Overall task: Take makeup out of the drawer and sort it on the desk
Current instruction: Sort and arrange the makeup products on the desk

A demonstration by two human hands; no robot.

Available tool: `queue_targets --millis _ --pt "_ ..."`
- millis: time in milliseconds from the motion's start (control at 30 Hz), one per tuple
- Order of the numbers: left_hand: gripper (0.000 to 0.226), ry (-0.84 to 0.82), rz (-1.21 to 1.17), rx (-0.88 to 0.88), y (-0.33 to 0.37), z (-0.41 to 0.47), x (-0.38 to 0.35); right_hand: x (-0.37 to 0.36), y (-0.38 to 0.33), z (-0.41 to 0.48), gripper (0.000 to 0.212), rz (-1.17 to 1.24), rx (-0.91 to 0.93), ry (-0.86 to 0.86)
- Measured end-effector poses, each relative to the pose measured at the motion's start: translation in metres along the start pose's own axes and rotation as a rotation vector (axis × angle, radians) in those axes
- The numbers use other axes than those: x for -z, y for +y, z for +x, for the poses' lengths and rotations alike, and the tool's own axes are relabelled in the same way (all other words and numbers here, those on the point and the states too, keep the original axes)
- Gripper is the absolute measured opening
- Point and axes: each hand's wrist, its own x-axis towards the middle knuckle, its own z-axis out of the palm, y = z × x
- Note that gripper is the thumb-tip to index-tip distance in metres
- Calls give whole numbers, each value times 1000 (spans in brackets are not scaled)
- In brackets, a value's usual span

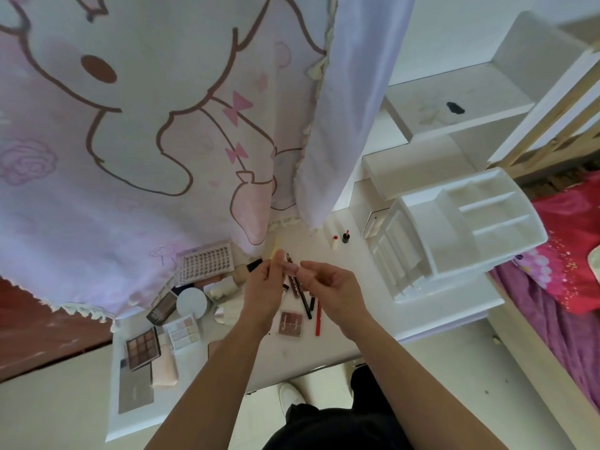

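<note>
Pointing away, a yellow stick (275,247) sits clamped in the grip of the left hand (263,285); whether the grip of the right hand (332,287), just beside it, holds anything I cannot tell.

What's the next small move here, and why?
Likely lower the slim yellow stick that the left hand pinches onto the desk beside the black pencil and red pencil: slim items already lie grouped there, directly below both hands. Whether the right hand holds anything is unclear.
</note>
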Motion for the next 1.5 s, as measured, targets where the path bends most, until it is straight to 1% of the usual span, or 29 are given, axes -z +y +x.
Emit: queue_targets --millis 67,200,267,333,367,433,467,500,567,633,700,767,833,867,933,967,1067,1133,1200,1267,1333,1400,1467,1500 --pt "46 -13 -10 -4 3 -1 3 1 -5 -1 24 52 -44 -40" --pt "47 -73 49 -83 8 0 11 -2 -16 -3 41 176 -263 -118" --pt "44 -75 76 -96 11 1 14 -3 -18 -1 40 184 -256 -108" --pt "43 -59 68 -95 12 1 16 -1 -18 1 28 202 -181 -87" --pt "43 -54 53 -91 13 1 16 1 -19 3 25 195 -141 -80" --pt "45 -48 23 -84 14 0 17 4 -21 5 34 139 -99 -92" --pt "46 -48 18 -81 15 0 18 4 -22 6 41 130 -113 -115" --pt "46 -51 15 -82 15 0 18 4 -23 6 47 141 -158 -136" --pt "46 -59 20 -89 18 0 18 4 -27 4 52 149 -269 -164" --pt "46 -74 38 -111 20 -1 17 4 -30 2 48 135 -289 -151" --pt "46 -79 51 -130 21 -1 17 5 -30 1 35 178 -230 -113" --pt "44 -70 41 -130 22 0 17 7 -29 -1 29 242 -182 -106" --pt "43 -75 44 -134 23 1 17 7 -29 -1 30 289 -213 -138" --pt "43 -86 46 -140 24 1 17 6 -31 -1 34 290 -258 -157" --pt "43 -106 52 -161 26 0 15 3 -32 -1 50 244 -328 -167" --pt "43 -105 59 -167 26 0 15 2 -33 0 50 237 -323 -155" --pt "44 -73 48 -131 27 1 13 4 -33 2 31 253 -192 -89" --pt "45 -63 26 -106 25 2 14 7 -31 2 33 230 -109 -84" --pt "45 -77 20 -107 25 2 15 8 -30 3 39 214 -106 -111" --pt "44 -95 21 -117 26 3 15 8 -34 2 44 207 -192 -153" --pt "43 -102 43 -129 26 5 15 7 -39 2 48 205 -274 -147" --pt "42 -102 49 -140 25 7 16 8 -41 5 39 209 -234 -111" --pt "43 -94 17 -143 27 9 17 9 -39 6 26 204 -143 -89" --pt "43 -95 1 -142 28 10 18 11 -37 7 27 182 -102 -84"
